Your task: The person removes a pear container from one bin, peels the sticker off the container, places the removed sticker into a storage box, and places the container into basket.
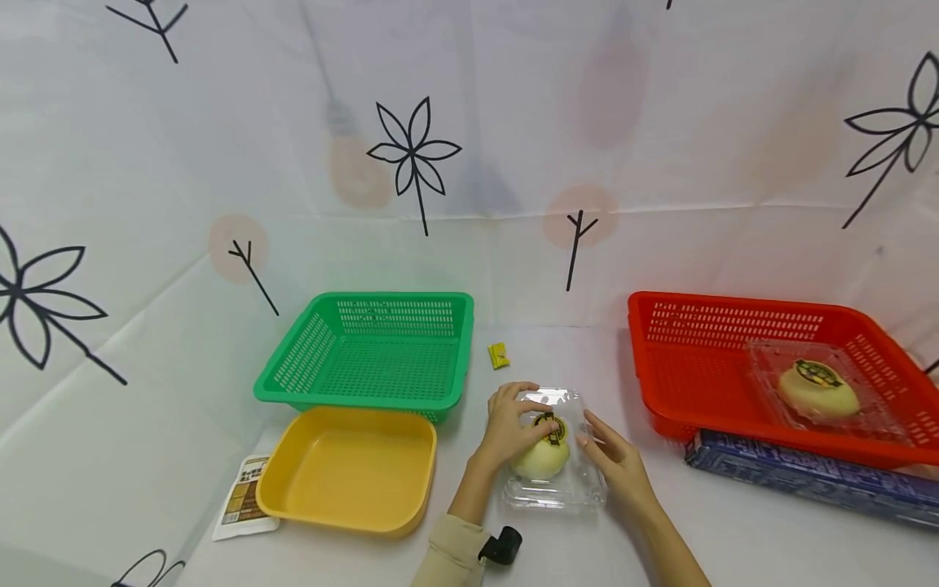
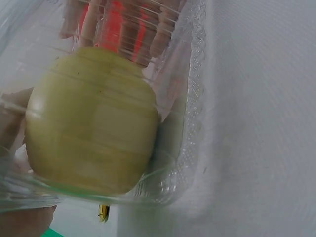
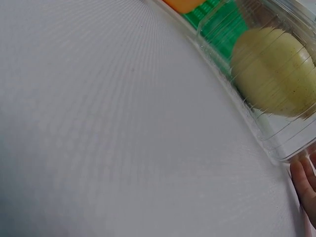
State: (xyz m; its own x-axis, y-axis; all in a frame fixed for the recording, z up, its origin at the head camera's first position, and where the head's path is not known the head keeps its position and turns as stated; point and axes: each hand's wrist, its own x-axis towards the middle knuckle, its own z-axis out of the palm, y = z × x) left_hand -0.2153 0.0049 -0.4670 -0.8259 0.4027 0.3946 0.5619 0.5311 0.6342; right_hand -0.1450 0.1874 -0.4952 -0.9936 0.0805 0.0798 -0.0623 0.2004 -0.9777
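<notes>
In the head view, a clear plastic clamshell box (image 1: 587, 481) lies on the white table with a round, pale yellow-green fruit (image 1: 541, 461) inside. A round black-and-yellow label (image 1: 555, 432) shows over the fruit. My left hand (image 1: 509, 424) grips the box from the left, its fingers bent over the top and the thumb by the label. My right hand (image 1: 619, 463) holds the box's right edge between thumb and fingers. Both wrist views show the fruit (image 2: 94, 123) through the ribbed plastic; fingers (image 3: 303, 177) touch a box corner in the right one.
A green basket (image 1: 469, 359) stands behind a yellow tub (image 1: 345, 469) on the left, beside a white-and-brown packet (image 1: 244, 501). Behind the box lies a small yellow sachet (image 1: 498, 355). On the right, a red basket (image 1: 689, 383) holds another boxed fruit (image 1: 817, 393), with a long blue carton (image 1: 814, 477) in front.
</notes>
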